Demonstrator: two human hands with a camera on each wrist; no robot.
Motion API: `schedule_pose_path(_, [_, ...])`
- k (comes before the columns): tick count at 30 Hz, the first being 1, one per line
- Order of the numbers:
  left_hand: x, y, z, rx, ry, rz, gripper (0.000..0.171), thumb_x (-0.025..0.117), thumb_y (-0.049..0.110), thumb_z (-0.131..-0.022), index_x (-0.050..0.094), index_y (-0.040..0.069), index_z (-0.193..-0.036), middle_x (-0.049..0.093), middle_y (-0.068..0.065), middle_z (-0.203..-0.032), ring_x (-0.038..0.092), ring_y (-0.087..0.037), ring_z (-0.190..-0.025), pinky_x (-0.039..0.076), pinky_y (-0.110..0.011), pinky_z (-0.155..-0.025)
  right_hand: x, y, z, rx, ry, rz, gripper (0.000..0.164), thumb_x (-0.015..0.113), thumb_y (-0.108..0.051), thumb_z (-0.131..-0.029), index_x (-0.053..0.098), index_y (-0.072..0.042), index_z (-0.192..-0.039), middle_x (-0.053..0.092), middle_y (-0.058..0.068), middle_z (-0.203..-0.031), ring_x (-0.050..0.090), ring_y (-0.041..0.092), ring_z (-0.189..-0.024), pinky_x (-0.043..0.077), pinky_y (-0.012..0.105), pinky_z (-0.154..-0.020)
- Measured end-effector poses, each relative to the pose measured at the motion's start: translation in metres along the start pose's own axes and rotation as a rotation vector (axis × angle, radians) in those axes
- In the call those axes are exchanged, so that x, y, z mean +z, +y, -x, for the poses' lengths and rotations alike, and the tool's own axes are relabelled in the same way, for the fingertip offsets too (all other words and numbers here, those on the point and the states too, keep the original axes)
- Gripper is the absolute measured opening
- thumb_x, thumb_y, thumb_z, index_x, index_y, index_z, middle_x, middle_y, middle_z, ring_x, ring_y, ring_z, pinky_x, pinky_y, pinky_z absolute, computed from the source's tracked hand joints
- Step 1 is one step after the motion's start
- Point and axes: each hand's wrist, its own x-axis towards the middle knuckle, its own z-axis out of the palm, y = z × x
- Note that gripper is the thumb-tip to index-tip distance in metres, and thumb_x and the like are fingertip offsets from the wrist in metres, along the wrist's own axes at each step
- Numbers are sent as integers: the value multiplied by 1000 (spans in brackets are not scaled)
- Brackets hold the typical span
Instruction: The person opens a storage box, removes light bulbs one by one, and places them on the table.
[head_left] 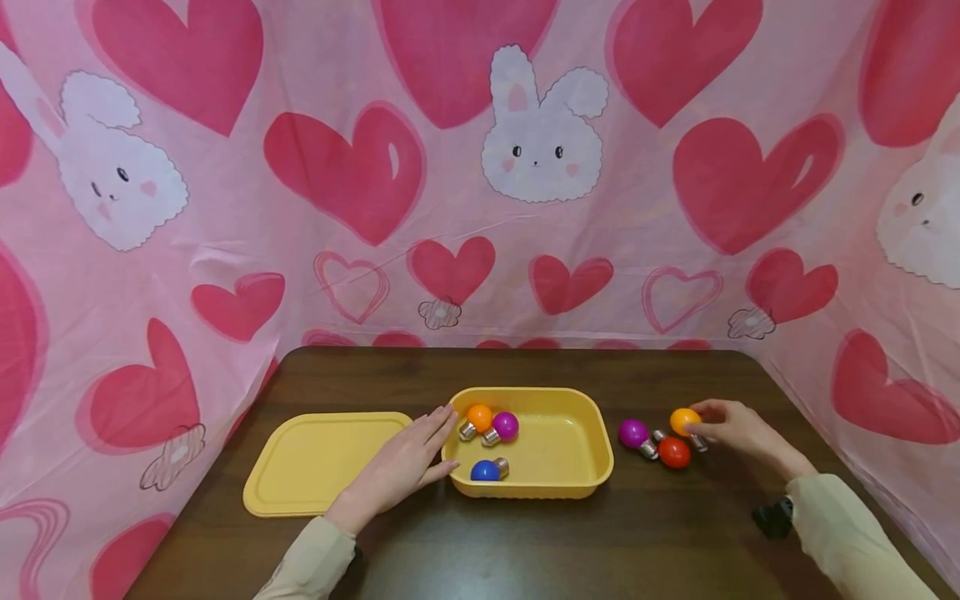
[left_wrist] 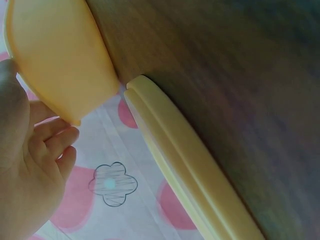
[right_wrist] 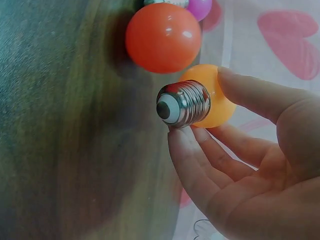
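Observation:
My right hand point(head_left: 738, 429) pinches an orange light bulb point(head_left: 684, 419) between thumb and fingers; its metal screw base point(right_wrist: 185, 103) points away from the palm in the right wrist view. Close to it on the table lie a red bulb point(head_left: 674, 453) and a purple bulb point(head_left: 633, 432). With fingers fairly straight, my left hand point(head_left: 401, 462) touches the left side of a yellow plastic container point(head_left: 558, 446). Inside that container are an orange bulb point(head_left: 480, 417), a purple bulb point(head_left: 506, 426) and a blue bulb point(head_left: 485, 471), all toward the left.
A flat yellow lid point(head_left: 315, 458) lies left of the container, partly behind my left hand and forearm. Everything stands on a dark wooden table point(head_left: 525, 542). Pink cloth point(head_left: 450, 208) with hearts and rabbits hangs behind and at both sides.

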Motion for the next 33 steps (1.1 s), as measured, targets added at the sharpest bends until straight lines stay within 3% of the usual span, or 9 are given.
schedule_pose_path(9, [-1, 0, -2, 5, 3, 3, 75, 49, 58, -97, 32, 14, -156, 32, -3, -164, 36, -22, -149, 37, -42, -119, 3, 10, -1, 99, -42, -56, 63, 64, -41, -95, 52, 10, -129, 66, 17, -111, 60, 20, -90, 51, 29, -76])
schedule_pose_path(16, [0, 0, -2, 10, 17, -11, 75, 50, 57, -97, 33, 14, -155, 33, -3, -163, 37, -22, -148, 38, -42, -118, 3, 10, -3, 152, -73, -55, 70, 64, -47, -93, 49, 10, -132, 62, 24, -119, 60, 23, -96, 56, 42, -85])
schedule_pose_path(23, [0, -1, -1, 12, 11, -7, 75, 50, 58, -97, 33, 13, -155, 32, -4, -163, 37, -22, -149, 38, -42, -119, 7, 12, -4, 130, -65, -78, 65, 65, -40, -94, 50, 12, -131, 64, 19, -113, 58, 20, -89, 52, 26, -74])
schedule_pose_path(33, [0, -1, 0, 19, 20, -9, 75, 51, 57, -97, 34, 12, -155, 34, -5, -162, 39, -24, -147, 40, -43, -117, 10, 10, -3, 136, -69, -101, 59, 64, -39, -95, 53, 9, -128, 64, 16, -113, 58, 20, -90, 49, 27, -77])
